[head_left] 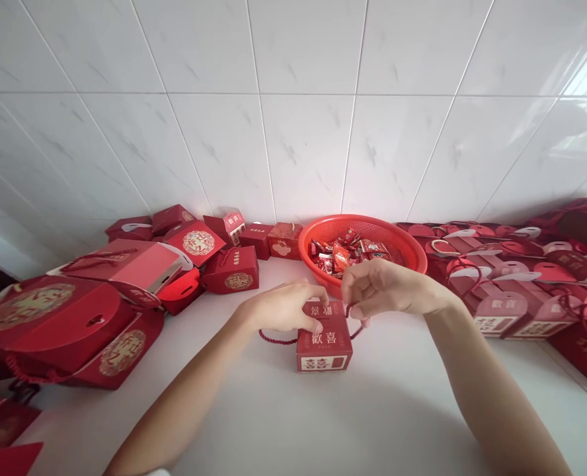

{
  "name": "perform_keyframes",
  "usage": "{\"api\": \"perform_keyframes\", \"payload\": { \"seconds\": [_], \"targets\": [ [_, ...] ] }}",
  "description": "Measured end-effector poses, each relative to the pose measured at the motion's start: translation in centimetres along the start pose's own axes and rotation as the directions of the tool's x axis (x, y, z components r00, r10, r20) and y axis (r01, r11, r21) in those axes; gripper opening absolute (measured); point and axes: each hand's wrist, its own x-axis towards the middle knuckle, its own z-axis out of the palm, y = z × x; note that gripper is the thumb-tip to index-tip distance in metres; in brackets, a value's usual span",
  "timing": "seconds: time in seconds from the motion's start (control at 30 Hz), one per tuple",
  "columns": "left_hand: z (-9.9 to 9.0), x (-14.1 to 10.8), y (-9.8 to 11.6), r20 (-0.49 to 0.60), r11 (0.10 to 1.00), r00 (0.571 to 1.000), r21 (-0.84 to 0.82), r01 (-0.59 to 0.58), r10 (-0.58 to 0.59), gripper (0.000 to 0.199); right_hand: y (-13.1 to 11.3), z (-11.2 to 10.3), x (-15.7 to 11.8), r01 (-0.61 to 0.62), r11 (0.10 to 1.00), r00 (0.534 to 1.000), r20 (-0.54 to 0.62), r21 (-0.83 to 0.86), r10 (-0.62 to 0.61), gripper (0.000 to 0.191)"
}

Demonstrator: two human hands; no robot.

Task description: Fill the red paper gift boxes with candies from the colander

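Observation:
A small red gift box (324,349) with gold and white characters stands on the white tabletop in front of me, its top flaps folded together. My left hand (284,305) grips the top of this box, thumb on the near flap and fingers over the far side. A dark red twisted cord (277,340) sticks out at the box's left and right sides. My right hand (390,287) is closed in a pinch on the cord at the box's upper right edge. Its fingertips partly hide the cord there.
Just behind the box sits a red plastic basket (412,254) of wrapped candies (342,256). Several red boxes (231,271) are piled to the left, with larger ones (50,317) nearer. Rows of open-topped boxes (502,307) fill the right. A tiled wall (303,152) rises behind.

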Motion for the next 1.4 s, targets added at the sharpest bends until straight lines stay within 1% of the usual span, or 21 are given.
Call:
{"api": "perform_keyframes", "payload": {
  "seconds": [0.03,0.1,0.13,0.2,0.27,0.3,0.4,0.5,0.57,0.63,0.73,0.77,0.83,0.9,1.0,1.07,1.13,1.2,1.27,1.3,1.4],
  "targets": [
    [-0.1,-0.4,0.3,-0.054,0.999,0.998,-0.034,-0.036,0.034,0.038,-0.3,0.0,-0.3,0.031,0.999,0.999,-0.040,0.039,-0.030,0.023],
    [-0.5,-1.3,1.0,-0.107,0.967,0.986,-0.209,-0.146,0.125,0.039,-0.8,0.2,-0.7,0.100,0.993,0.988,-0.129,0.069,-0.090,0.024],
    [-0.8,-1.8,1.2,-0.124,0.918,0.975,-0.332,-0.215,0.184,0.040,-1.0,0.4,-0.9,0.123,0.990,0.980,-0.167,0.069,-0.110,0.025],
    [-1.2,-2.8,1.7,-0.194,0.758,0.934,-0.546,-0.357,0.300,0.043,-1.4,0.8,-1.3,0.150,0.987,0.964,-0.230,0.048,-0.135,0.024],
    [-1.4,-3.5,1.9,-0.285,0.607,0.887,-0.650,-0.457,0.363,0.048,-1.8,1.5,-1.6,0.169,0.986,0.947,-0.277,0.003,-0.162,0.023],
    [-1.4,-3.8,2.0,-0.311,0.569,0.876,-0.670,-0.477,0.368,0.053,-1.9,1.9,-1.6,0.179,0.984,0.936,-0.304,-0.028,-0.179,0.023],
    [-0.8,-4.2,2.6,-0.287,0.569,0.892,-0.691,-0.445,0.349,0.071,-2.2,3.6,-1.7,0.188,0.970,0.874,-0.424,-0.157,-0.238,0.020],
    [0.3,-4.3,3.4,-0.257,0.579,0.895,-0.690,-0.435,0.366,0.081,-2.4,5.2,-1.5,0.099,0.948,0.801,-0.540,-0.304,-0.257,0.017],
    [0.9,-4.3,3.8,-0.276,0.558,0.879,-0.688,-0.464,0.390,0.080,-2.6,6.0,-1.4,0.013,0.928,0.760,-0.599,-0.372,-0.251,0.018],
    [1.1,-4.5,4.0,-0.310,0.544,0.865,-0.680,-0.491,0.394,0.080,-2.8,6.3,-1.4,-0.014,0.910,0.730,-0.626,-0.415,-0.274,0.021],
    [0.9,-4.7,3.9,-0.342,0.580,0.867,-0.646,-0.496,0.362,0.074,-3.1,6.1,-2.1,0.053,0.895,0.697,-0.626,-0.443,-0.351,0.021],
    [0.7,-4.8,3.8,-0.353,0.598,0.868,-0.629,-0.496,0.348,0.071,-3.1,5.9,-2.6,0.076,0.892,0.673,-0.637,-0.446,-0.376,0.020],
    [0.2,-4.9,3.6,-0.375,0.626,0.866,-0.599,-0.499,0.332,0.063,-3.2,5.5,-3.7,0.100,0.885,0.596,-0.685,-0.455,-0.419,0.017],
    [-0.3,-4.9,3.4,-0.395,0.631,0.857,-0.583,-0.512,0.331,0.054,-3.2,4.9,-5.2,0.098,0.873,0.491,-0.740,-0.478,-0.461,0.012],
    [-0.9,-4.6,2.9,-0.471,0.632,0.832,-0.558,-0.538,0.293,0.042,-2.9,4.0,-8.3,0.055,0.856,0.331,-0.799,-0.514,-0.502,0.009],
    [-1.2,-4.2,2.6,-0.516,0.648,0.817,-0.535,-0.543,0.259,0.039,-2.3,3.2,-10.9,0.013,0.864,0.248,-0.836,-0.503,-0.490,0.013],
    [-1.4,-3.8,2.3,-0.518,0.663,0.819,-0.526,-0.533,0.247,0.037,-1.3,2.2,-13.6,-0.033,0.889,0.159,-0.880,-0.458,-0.447,0.018],
    [-1.6,-3.3,2.1,-0.507,0.673,0.826,-0.524,-0.523,0.247,0.033,0.2,1.0,-16.2,-0.081,0.915,0.060,-0.918,-0.396,-0.392,0.021],
    [-1.7,-3.0,1.9,-0.503,0.681,0.828,-0.517,-0.519,0.249,0.030,2.3,-0.5,-18.5,-0.097,0.936,-0.065,-0.936,-0.339,-0.346,0.022],
    [-1.7,-2.9,1.9,-0.499,0.687,0.829,-0.511,-0.516,0.252,0.029,3.5,-1.3,-19.5,-0.102,0.947,-0.134,-0.939,-0.304,-0.316,0.022],
    [-1.6,-2.7,1.8,-0.491,0.701,0.834,-0.503,-0.506,0.250,0.031,7.5,-3.5,-21.4,-0.106,0.968,-0.306,-0.919,-0.226,-0.248,0.020]
  ]
}}
